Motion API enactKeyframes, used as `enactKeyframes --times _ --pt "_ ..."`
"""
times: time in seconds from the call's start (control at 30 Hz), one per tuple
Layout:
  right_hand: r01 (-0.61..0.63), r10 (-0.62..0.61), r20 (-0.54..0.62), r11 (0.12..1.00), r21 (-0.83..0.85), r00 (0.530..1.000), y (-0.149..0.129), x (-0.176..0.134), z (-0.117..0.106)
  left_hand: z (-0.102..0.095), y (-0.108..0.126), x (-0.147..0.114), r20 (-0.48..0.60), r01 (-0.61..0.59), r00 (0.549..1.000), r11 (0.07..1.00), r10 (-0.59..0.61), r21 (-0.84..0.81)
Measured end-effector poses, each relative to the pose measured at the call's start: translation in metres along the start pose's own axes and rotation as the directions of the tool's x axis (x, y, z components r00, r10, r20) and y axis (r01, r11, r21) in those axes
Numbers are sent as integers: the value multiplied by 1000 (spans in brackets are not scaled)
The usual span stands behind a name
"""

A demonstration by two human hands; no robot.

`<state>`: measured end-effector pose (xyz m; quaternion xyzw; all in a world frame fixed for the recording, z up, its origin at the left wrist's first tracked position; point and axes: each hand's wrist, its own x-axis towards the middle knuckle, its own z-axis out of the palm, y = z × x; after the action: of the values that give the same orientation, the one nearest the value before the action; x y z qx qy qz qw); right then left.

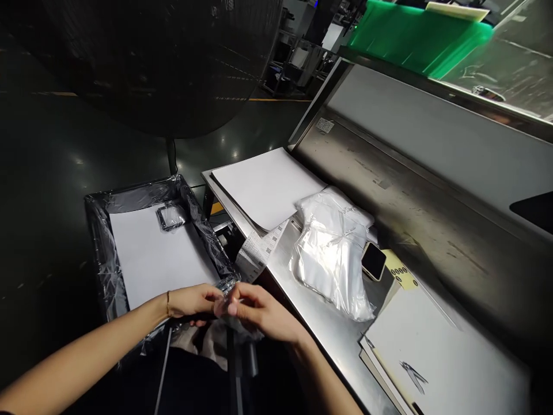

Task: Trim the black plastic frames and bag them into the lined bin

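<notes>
Head view. Landmark for all positions: the black bin (95,242) lined with crinkled plastic

Hands: the left hand (194,304) is over the bin's near right corner; the right hand (272,316) is just to the right of that corner. Left fingers closed, pinching a small piece of clear plastic film (222,309); right fingers closed on the same film, thumb against forefinger. The film is thus between the two hands, at the bin's near right corner. Whether anything is inside it cannot be told, the fingers cover most of it. A thin bracelet (168,303) circles the left wrist

Inside the bin: a white sheet (151,259) lies flat, and on its far part rests a dark-framed square piece (166,218) in clear plastic

Right of the bin: a metal tabletop (317,325). Nearest to the bin on it, a stack of white sheets (268,187), with a printed paper (258,253) at its near edge. Farther right of the bin, a pile of clear plastic bags (330,253), glossy and wrinkled; just beside it a small device with a dark screen (374,263), then a yellow label (401,272). Farthest right from the bin, a white board (449,346) bearing metal nippers (413,376)
</notes>
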<state>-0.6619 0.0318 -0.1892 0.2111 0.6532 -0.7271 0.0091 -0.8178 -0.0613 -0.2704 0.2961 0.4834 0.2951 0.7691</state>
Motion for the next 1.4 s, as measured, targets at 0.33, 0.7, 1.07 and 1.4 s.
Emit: enactKeyframes --times 0.33,0.7,1.07,1.4 --pt "32 -153 -400 956 -292 904 99 -71 57 -2 -16 -38 -392 -19 919 999 37 50" --pt "-17 26 -158 998 55 987 109 -30 109 -21 -46 -42 -436 84 887 982 -151 -168" --pt "-168 161 -565 985 40 809 120 -50 -5 24 -45 7 -286 320 840 846 -462 -427" --pt "-18 27 -651 1000 20 759 88 -94 8 49 -46 -14 -58 290 924 793 -377 -536"
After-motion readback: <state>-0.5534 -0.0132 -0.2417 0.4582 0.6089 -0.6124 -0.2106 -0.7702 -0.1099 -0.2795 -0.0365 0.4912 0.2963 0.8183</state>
